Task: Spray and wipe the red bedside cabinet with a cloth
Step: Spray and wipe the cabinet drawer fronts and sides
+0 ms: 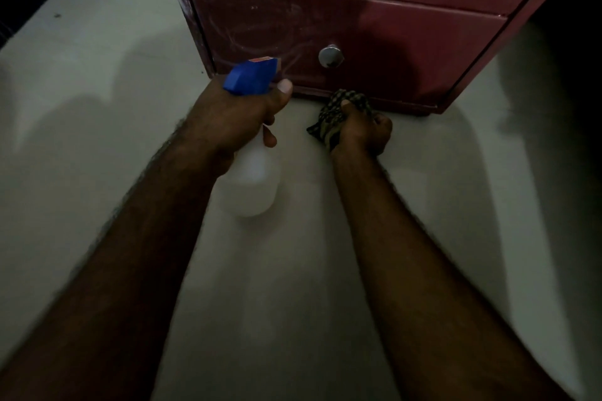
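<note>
The red bedside cabinet (407, 42) stands on the floor ahead of me, its lower drawer carrying a round metal knob (331, 56) and pale smear marks on its left half. My left hand (237, 117) grips a white spray bottle (250, 185) with a blue trigger head (250, 75), nozzle aimed at the drawer front. My right hand (365, 133) is closed around a bunched dark-and-tan patterned cloth (338, 107), held low at the cabinet's bottom edge. Whether the cloth touches the wood is unclear.
The pale tiled floor (97, 107) spreads to the left and toward me. A dark strip runs along the upper left corner. Deep shadow lies to the right of the cabinet.
</note>
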`<state>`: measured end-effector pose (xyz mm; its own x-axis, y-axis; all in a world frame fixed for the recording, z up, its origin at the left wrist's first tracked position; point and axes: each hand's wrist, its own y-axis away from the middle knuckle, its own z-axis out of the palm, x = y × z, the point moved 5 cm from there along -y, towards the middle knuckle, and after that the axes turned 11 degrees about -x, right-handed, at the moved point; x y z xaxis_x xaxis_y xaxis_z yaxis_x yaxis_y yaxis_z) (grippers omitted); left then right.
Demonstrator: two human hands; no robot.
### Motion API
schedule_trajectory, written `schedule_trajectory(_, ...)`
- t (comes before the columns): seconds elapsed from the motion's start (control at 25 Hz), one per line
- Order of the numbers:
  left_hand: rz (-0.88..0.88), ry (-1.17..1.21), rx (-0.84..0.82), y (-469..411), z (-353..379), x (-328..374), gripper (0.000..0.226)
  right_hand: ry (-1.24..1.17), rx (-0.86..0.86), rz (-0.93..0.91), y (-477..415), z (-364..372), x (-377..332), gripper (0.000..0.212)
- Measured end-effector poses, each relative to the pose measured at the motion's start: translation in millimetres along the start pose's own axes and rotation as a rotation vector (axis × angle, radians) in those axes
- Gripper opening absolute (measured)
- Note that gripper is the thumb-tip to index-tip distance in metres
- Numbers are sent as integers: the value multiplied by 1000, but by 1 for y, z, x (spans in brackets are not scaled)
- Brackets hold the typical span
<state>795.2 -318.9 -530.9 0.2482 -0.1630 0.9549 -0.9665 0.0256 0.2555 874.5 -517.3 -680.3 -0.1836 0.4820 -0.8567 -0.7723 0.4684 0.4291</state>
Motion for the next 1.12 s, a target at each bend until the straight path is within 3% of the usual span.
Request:
schedule_trajectory(0.12,-4,14,-15,1,4,0,22,135,-66,-7,4,9,2,64)
schedule_trajectory(0.32,-2,18,8,3,-4,1,21,-27,131,21,1,-4,9,69)
schedule_trajectory(0.52,-15,-17,18,1,-11,0,35,77,-41,-21,4,13,11,59)
schedule_trajectory(0.68,-12,-9,2,2,-5,0,28,-120,29,3,2,8,15,67)
schedule_trajectory(0.92,-22,-18,16,2,-9,0,34,273,-84,-118,1,18,13,60)
schedule_trajectory(1.12,-22,-28,19,2,-12,-2,29,38,13,-69,3,16,15,60)
